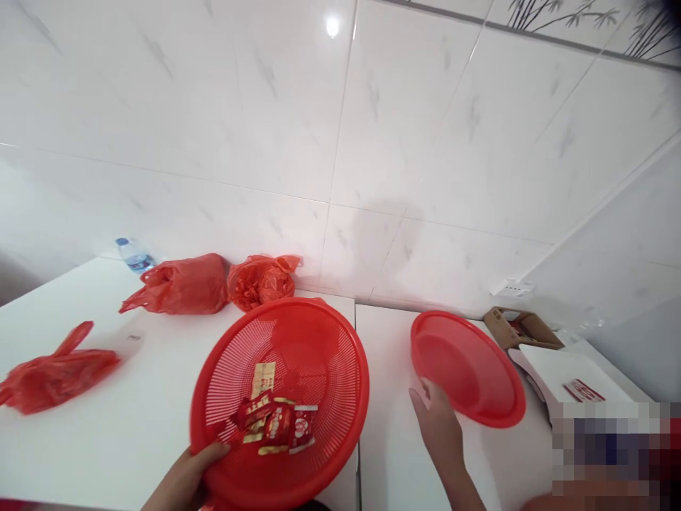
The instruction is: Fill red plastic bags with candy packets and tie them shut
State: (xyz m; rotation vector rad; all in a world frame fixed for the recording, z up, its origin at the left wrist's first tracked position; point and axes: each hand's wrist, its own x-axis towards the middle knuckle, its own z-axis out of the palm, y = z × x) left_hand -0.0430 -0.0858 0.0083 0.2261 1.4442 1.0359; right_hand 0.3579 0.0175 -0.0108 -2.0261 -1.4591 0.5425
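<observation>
My left hand (199,472) grips the near-left rim of a round red plastic colander (340,433), its thumb over the edge. The colander is tilted toward me. Inside it lie several small snack packets (279,426), mostly red with some gold. My right hand (439,415) is at the near-left edge of a red plastic basin (452,362), with thumb and forefinger apart. Its other fingers are partly hidden, and whether it touches the rim is unclear. Nothing shows inside the basin.
Red plastic bags (186,285) stand by the tiled wall, beside a water bottle (135,257). Another red bag (64,372) lies at left. At right are a cardboard box (521,330) and a white box (585,372). A blurred-out person's part shows lower right.
</observation>
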